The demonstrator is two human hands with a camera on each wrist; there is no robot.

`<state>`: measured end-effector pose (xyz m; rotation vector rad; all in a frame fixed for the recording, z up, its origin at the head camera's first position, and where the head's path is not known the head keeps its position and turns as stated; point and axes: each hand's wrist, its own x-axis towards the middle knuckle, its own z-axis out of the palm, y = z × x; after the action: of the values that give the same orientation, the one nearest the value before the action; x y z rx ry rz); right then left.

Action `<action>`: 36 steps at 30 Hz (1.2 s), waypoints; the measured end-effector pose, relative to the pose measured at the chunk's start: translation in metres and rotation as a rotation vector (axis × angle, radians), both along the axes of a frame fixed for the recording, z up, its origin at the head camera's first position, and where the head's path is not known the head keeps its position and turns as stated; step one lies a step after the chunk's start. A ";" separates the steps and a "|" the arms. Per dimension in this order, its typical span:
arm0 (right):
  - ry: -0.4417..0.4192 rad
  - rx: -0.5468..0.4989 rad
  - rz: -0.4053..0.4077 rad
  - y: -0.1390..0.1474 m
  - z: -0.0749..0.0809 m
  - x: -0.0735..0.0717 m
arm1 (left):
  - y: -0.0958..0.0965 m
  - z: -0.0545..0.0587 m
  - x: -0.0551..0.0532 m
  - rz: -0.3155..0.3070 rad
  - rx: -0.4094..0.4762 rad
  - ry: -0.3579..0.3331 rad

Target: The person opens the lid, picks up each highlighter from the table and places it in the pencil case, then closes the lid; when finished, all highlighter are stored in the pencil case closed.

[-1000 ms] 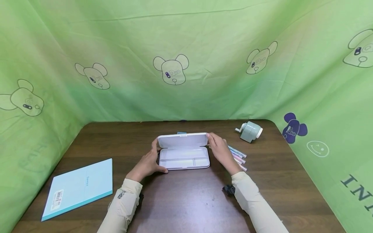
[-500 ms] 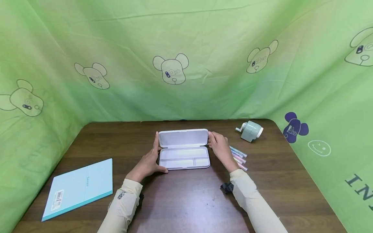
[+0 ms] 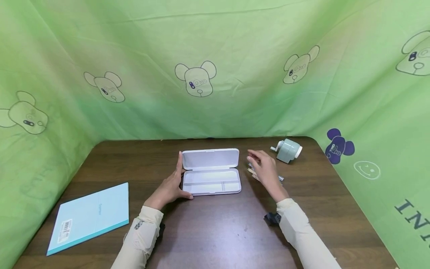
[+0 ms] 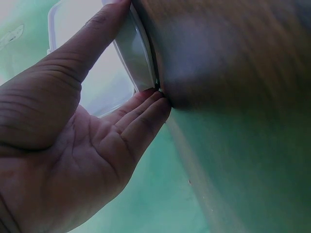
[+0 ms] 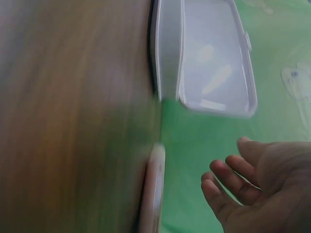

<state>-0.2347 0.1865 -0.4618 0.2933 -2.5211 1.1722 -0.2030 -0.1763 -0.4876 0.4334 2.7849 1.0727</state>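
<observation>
A white pencil case point(image 3: 211, 182) lies on the table with its lid point(image 3: 211, 159) raised. Its divided tray shows no contents. My left hand point(image 3: 169, 189) holds the case's left end, thumb at the front corner and fingers along the side; in the left wrist view the fingers point(image 4: 141, 116) touch the end wall. My right hand point(image 3: 266, 170) is off the case, over several slim pastel pens point(image 3: 254, 174) to its right, hiding most of them. In the right wrist view its fingers are loosely bent with nothing between them, near one pale pen point(image 5: 154, 189).
A grey-green pencil sharpener point(image 3: 289, 151) with a crank stands at the back right. On the left lies a light blue notebook point(image 3: 90, 216). A green printed curtain point(image 3: 235, 112) surrounds the dark wooden table point(image 3: 215, 231).
The lid has tilted further back. My right hand has let go of the lid's right edge and moved right over the pens. My left hand stays at the case, its index finger now raised.
</observation>
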 end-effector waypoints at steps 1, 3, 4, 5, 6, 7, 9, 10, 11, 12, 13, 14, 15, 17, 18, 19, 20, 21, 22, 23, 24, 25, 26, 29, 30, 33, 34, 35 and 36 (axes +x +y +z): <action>0.006 0.020 -0.007 0.007 0.000 0.002 | 0.000 -0.001 -0.001 0.001 -0.008 0.005; 0.000 0.053 -0.023 0.023 0.001 0.005 | -0.002 -0.005 -0.003 -0.001 -0.009 0.004; -0.005 0.069 -0.031 0.030 0.001 0.007 | -0.003 -0.006 -0.004 0.002 -0.009 -0.009; -0.012 0.081 -0.036 0.038 0.002 0.009 | -0.007 -0.016 -0.009 0.002 -0.004 0.001; -0.013 0.092 -0.043 0.044 0.002 0.011 | -0.009 -0.021 -0.012 -0.003 -0.007 0.008; -0.017 0.100 -0.048 0.051 0.003 0.013 | -0.012 -0.030 -0.017 -0.001 -0.010 0.013; -0.024 0.122 -0.055 0.063 0.003 0.016 | -0.016 -0.038 -0.021 0.001 -0.003 0.005; -0.030 0.128 -0.054 0.069 0.003 0.018 | -0.017 -0.041 -0.023 0.003 -0.002 0.003; -0.034 0.132 -0.050 0.074 0.004 0.020 | -0.017 -0.042 -0.024 0.000 -0.001 0.004; -0.041 0.137 -0.047 0.079 0.003 0.021 | -0.017 -0.043 -0.024 -0.003 -0.001 0.003; -0.048 0.143 -0.046 0.084 0.003 0.023 | -0.017 -0.042 -0.023 -0.005 -0.001 0.001; -0.055 0.148 -0.047 0.089 0.003 0.025 | -0.016 -0.041 -0.022 -0.010 0.000 0.003; -0.065 0.146 -0.047 0.093 0.003 0.027 | -0.015 -0.038 -0.020 -0.010 0.003 -0.002; -0.079 0.144 -0.048 0.100 0.002 0.031 | -0.012 -0.027 -0.013 -0.032 -0.002 0.013; -0.083 0.145 -0.048 0.103 0.002 0.033 | -0.010 -0.023 -0.011 -0.030 -0.003 0.019; -0.082 0.144 -0.046 0.106 0.001 0.034 | -0.009 -0.019 -0.008 -0.033 -0.006 0.026; -0.079 0.145 -0.043 0.108 0.001 0.036 | -0.009 -0.017 -0.007 -0.034 -0.009 0.034; -0.076 0.149 -0.039 0.110 0.000 0.037 | -0.008 -0.015 -0.006 -0.032 -0.012 0.036; -0.070 0.156 -0.033 0.111 0.000 0.037 | -0.009 -0.015 -0.006 -0.030 -0.012 0.039; -0.064 0.163 -0.028 0.112 -0.001 0.037 | -0.009 -0.016 -0.007 -0.025 -0.010 0.033; -0.061 0.168 -0.022 0.113 -0.002 0.037 | -0.011 -0.023 -0.011 -0.008 -0.005 0.019; -0.061 0.177 -0.017 0.114 -0.002 0.038 | -0.012 -0.026 -0.012 -0.009 -0.003 0.015; -0.062 0.188 -0.012 0.114 -0.003 0.038 | -0.013 -0.030 -0.014 -0.003 -0.001 0.008; -0.078 0.212 0.006 0.116 -0.005 0.039 | -0.016 -0.038 -0.019 0.001 0.004 -0.010; -0.088 0.216 0.011 0.117 -0.006 0.038 | -0.016 -0.039 -0.020 0.000 0.003 -0.012; -0.116 0.217 0.014 0.117 -0.008 0.039 | -0.017 -0.042 -0.022 -0.002 -0.001 -0.008; -0.125 0.214 0.013 0.118 -0.008 0.039 | -0.018 -0.042 -0.023 -0.003 -0.004 -0.007; -0.133 0.210 0.011 0.118 -0.008 0.040 | -0.018 -0.042 -0.023 -0.006 -0.007 -0.003; -0.138 0.206 0.011 0.118 -0.008 0.040 | -0.018 -0.042 -0.024 -0.009 -0.009 -0.001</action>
<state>-0.1950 0.3042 -0.4702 0.2860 -2.7703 0.9669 -0.2271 -0.1939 -0.5296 0.4437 2.7828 1.0582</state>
